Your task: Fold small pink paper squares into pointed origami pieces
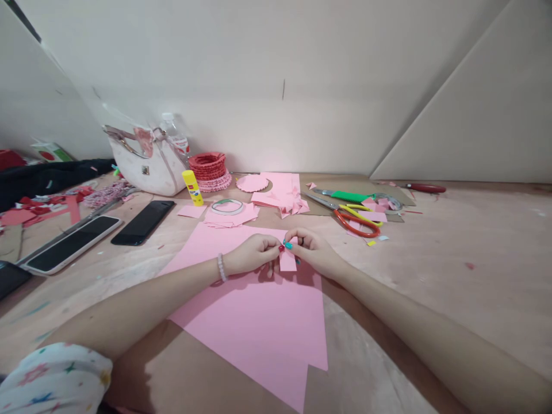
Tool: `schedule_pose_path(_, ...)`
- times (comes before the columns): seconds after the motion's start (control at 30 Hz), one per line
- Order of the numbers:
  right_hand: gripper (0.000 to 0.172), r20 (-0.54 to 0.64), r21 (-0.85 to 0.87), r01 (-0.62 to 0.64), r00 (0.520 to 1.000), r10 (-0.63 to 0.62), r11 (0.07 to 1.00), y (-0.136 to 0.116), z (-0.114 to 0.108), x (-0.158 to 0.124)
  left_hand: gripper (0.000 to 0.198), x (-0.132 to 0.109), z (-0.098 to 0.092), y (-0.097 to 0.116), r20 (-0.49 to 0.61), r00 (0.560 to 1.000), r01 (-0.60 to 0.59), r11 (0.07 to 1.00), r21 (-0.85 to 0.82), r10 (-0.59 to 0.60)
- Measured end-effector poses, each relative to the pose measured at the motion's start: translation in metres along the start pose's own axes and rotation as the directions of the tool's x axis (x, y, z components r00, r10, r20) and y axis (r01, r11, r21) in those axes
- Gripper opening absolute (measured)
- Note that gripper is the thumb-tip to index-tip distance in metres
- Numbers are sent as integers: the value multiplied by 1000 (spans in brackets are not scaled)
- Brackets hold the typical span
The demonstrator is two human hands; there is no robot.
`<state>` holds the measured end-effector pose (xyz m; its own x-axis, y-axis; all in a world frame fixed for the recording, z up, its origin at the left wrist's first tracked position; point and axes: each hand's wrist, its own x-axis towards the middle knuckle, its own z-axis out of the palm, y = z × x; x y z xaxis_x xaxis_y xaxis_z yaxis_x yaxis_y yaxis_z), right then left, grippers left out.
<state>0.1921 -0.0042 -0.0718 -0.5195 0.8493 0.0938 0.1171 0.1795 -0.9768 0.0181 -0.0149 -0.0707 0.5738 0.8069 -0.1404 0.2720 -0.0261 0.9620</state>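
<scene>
My left hand (254, 254) and my right hand (313, 252) meet above the middle of a large pink paper sheet (254, 322). Their fingertips pinch the top of a small pink paper piece (287, 260), and its lower part hangs free. The fingertips hide its upper end. Painted red and teal nails show at the pinch. A beaded bracelet (222, 267) circles my left wrist.
Orange-handled scissors (356, 223) lie at the right among pink scraps. A yellow glue stick (192, 187), a tape roll (227, 207) and a pink paper pile (230, 215) stand ahead. At the left lie a black phone (142, 222) and a white-edged phone (71, 244).
</scene>
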Motion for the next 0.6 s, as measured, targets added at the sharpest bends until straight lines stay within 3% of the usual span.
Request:
schedule_pose_path(0.37, 11, -19, -107, 68, 997, -71, 992, 2, 0, -1, 31, -1, -1, -1, 36, 999, -14, 998, -58, 16)
schedule_pose_path(0.6, 8, 61, 30, 81, 995, -82, 996, 7, 3, 0, 24, -3, 2, -1, -16, 1000, -18, 997, 74, 19)
